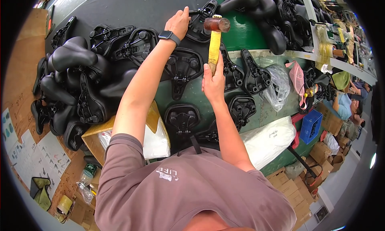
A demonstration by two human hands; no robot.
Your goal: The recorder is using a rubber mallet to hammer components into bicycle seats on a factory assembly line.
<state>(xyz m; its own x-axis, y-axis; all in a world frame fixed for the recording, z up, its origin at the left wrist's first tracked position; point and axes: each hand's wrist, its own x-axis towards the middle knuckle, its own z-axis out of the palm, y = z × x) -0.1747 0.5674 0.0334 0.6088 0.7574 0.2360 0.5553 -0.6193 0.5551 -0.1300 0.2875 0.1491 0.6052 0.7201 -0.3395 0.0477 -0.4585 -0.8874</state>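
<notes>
My right hand [213, 82] is closed round the handle of a hammer [215, 48]. The handle is wrapped in yellow, and the reddish-brown cylindrical head is raised over the bench. Farther up and to the left, my left hand [178, 23], with a dark watch on its wrist, grips the edge of an upturned black bicycle saddle [199, 29]. Metal fittings show on that saddle's underside, partly behind the hammer head. Around my arms lie several more upturned saddles, among them one [180, 68] between my forearms and another [254, 75] right of the hammer.
Black saddles [74, 54] are heaped at the left, with more [256, 6] at the far right beside a metal frame [313, 14]. Near my body stand an open cardboard box [162, 130] and a white wrapped bundle [266, 140]. A blue crate [311, 126] and other people are on the right.
</notes>
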